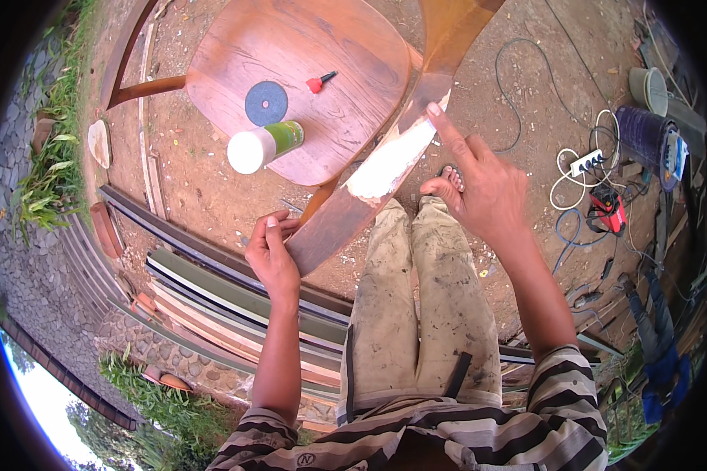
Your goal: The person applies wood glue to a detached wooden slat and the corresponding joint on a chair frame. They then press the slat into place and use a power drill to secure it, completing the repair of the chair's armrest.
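Note:
A broad curved wooden rail (322,230) of a brown chair runs diagonally in front of me, with a whitish patch (389,166) along its middle. My left hand (275,255) is closed at the rail's lower left end, its fingers partly hidden behind the wood. At the patch's upper end, the stretched index fingertip of my right hand (483,184) touches the surface; its thumb stands apart and the other fingers bend loosely. On the chair seat (330,51) lie a dark abrasive disc (266,103), a white-and-green bottle (251,151) on its side and a small red bottle with a black tip (316,84).
Long planks and bars (212,286) lie stacked at the left and behind the trousered legs (416,314). To the right are a white power strip (587,162) with tangled cables, a red power tool (606,209), a bucket (649,88) and a dark purple container (640,137).

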The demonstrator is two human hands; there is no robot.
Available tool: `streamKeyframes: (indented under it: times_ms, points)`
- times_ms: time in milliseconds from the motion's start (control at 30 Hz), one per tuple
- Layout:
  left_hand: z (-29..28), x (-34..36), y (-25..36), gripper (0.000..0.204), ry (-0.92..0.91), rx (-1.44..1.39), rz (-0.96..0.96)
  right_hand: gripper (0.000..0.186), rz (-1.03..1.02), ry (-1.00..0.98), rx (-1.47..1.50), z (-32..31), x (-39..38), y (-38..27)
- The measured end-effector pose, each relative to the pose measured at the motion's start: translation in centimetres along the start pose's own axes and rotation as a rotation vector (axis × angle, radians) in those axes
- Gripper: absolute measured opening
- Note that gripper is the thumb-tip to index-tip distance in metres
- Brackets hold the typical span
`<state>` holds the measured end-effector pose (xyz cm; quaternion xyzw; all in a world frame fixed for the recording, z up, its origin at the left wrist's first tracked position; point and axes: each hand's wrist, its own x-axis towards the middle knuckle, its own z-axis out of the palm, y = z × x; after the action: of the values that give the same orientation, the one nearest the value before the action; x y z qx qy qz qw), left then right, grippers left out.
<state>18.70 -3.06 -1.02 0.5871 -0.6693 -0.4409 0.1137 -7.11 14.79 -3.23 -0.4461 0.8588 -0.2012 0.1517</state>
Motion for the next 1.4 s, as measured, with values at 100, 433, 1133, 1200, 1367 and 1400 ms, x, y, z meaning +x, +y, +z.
streamKeyframes:
  times_ms: [100,433,1133,1200,1367,1400]
  points:
    - [0.1,0.1,-0.1,0.038,0.001,-0.020,-0.009,0.084,-0.143,-0.067,-0.007,-0.2,-1.5,-2.8]
    - [0.1,0.1,-0.3,0.038,0.005,-0.026,-0.013,0.082,-0.042,-0.042,-0.015,0.0,-0.4,-1.8]
    - [0.1,0.0,-0.1,0.037,0.002,-0.031,-0.012,0.082,-0.007,-0.082,-0.075,-0.5,0.4,-1.2]
    - [0.2,0.0,0.0,0.037,0.007,-0.037,-0.007,0.081,0.008,-0.042,-0.088,-0.5,1.0,0.0]
    - [0.0,0.0,0.0,0.037,0.004,-0.016,-0.010,0.083,0.022,-0.029,-0.058,-0.9,1.1,0.0]
    - [0.1,0.0,0.0,0.036,0.002,-0.012,-0.012,0.083,-0.030,-0.063,-0.049,-1.0,0.6,-1.0]
